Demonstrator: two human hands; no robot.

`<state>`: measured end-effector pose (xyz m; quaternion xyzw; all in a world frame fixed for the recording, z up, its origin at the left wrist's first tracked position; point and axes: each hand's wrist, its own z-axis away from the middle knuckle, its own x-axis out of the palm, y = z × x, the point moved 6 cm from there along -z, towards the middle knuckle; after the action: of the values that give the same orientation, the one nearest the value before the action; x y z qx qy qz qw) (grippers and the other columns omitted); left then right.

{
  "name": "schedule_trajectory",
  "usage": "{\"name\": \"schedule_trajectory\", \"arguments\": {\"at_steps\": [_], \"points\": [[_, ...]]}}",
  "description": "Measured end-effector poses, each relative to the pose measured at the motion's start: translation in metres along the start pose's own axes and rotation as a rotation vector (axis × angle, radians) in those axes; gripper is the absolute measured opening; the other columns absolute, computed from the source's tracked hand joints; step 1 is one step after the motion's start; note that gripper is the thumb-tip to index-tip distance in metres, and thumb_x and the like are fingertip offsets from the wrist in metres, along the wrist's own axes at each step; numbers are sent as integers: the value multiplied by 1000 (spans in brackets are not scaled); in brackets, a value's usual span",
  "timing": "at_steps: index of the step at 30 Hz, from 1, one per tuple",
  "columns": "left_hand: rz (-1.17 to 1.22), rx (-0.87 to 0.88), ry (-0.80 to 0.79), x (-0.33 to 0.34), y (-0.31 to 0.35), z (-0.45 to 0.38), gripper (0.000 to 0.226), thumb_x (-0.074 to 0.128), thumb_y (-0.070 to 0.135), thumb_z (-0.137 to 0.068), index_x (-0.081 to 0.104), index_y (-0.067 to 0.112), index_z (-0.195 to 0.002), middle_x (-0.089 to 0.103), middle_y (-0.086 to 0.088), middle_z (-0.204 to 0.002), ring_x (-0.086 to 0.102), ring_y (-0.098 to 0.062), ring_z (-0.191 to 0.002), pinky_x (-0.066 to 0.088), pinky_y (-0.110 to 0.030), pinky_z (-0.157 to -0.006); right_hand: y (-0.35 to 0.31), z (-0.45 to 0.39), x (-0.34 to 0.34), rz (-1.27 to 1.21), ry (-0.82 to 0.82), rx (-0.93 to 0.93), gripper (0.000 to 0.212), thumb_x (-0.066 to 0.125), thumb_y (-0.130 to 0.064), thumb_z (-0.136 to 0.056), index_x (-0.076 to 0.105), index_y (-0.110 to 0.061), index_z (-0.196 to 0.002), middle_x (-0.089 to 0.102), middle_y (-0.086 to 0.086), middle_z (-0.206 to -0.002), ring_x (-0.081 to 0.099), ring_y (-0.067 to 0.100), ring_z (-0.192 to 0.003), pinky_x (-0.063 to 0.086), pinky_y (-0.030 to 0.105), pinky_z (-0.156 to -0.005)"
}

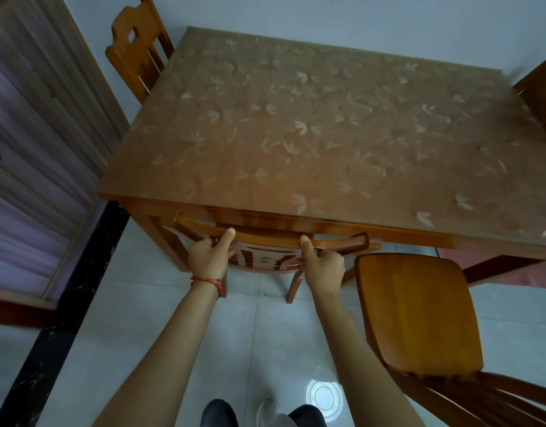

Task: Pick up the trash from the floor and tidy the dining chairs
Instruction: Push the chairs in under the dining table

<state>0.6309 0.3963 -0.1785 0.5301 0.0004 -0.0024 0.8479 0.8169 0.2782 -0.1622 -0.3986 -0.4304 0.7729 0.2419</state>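
Observation:
A wooden dining chair [265,234] stands tucked against the near edge of the dining table [296,134], its seat hidden under the tabletop. My left hand [208,257], with a red string at the wrist, grips the chair's curved top rail on the left. On the rail's right part my right hand [322,268] holds it too, thumb on top. A second chair [416,312] stands pulled out at the right, its seat facing me. No trash shows on the pale tiled floor [160,322].
A third chair [139,47] sits at the table's far left corner, and part of a fourth [539,87] at the right edge. A wood-framed cabinet [34,149] lines the left wall. A black floor strip [65,318] runs along it. My feet are at the bottom.

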Motion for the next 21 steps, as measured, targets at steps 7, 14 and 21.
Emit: {"name": "schedule_trajectory", "arguments": {"at_steps": [7, 14, 21], "points": [[-32, 17, 6, 12, 8, -18, 16, 65, 22, -82, 63, 14, -69, 67, -4, -76, 67, -17, -76, 54, -39, -83, -7, -22, 9, 6, 10, -7, 36, 60, -37, -84, 55, -15, -55, 67, 10, -67, 67, 25, -68, 56, 45, -75], [-7, 70, 2, 14, 6, -22, 12, 63, 19, -83, 64, 12, -73, 67, -7, -81, 66, -16, -77, 57, -19, -64, -1, -26, 12, 2, 4, 21, 48, 60, -40, -83, 64, 6, -71, 70, 20, -71, 68, 31, -69, 56, 44, -73], [-24, 53, -4, 12, 5, -25, 16, 65, 19, -82, 63, 5, -75, 67, -15, -86, 66, -23, -80, 58, -23, -66, -5, -22, 12, 10, 28, 26, 52, 59, -40, -84, 64, 10, -70, 69, 22, -69, 66, 35, -70, 53, 40, -68]]}}
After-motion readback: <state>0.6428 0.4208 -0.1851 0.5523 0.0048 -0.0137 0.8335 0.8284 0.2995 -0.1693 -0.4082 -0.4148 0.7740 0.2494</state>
